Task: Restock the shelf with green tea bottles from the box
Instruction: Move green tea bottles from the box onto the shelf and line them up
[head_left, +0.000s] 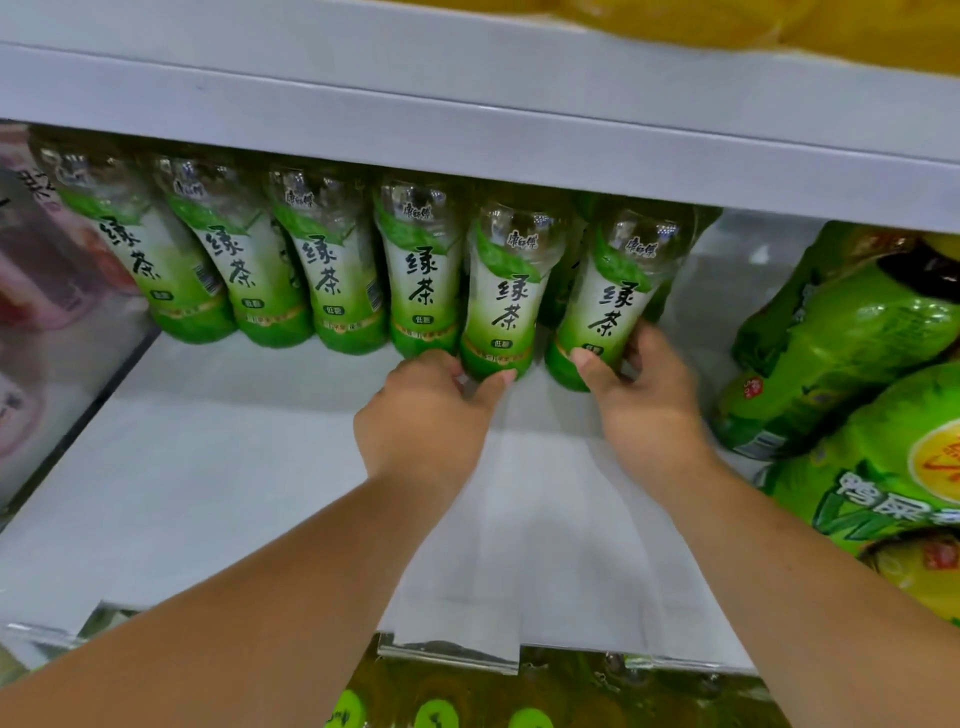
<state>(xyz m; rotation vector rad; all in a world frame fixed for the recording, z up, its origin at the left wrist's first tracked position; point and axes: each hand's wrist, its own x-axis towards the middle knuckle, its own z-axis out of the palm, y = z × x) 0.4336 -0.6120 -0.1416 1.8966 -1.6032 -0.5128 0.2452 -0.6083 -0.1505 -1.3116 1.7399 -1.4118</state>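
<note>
6 green tea bottles (332, 270) stand in a row at the back of the shelf (234, 467). Left hand (423, 415) grips the 5th bottle (501, 291) by its base, right hand (647, 400) the 6th bottle (613, 301). Partly stocked, I reckon; box unseen.

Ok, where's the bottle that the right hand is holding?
In the head view, that bottle stands at the right end of the green tea row on the white shelf, beside the next bottle, which the left hand grips.
</note>
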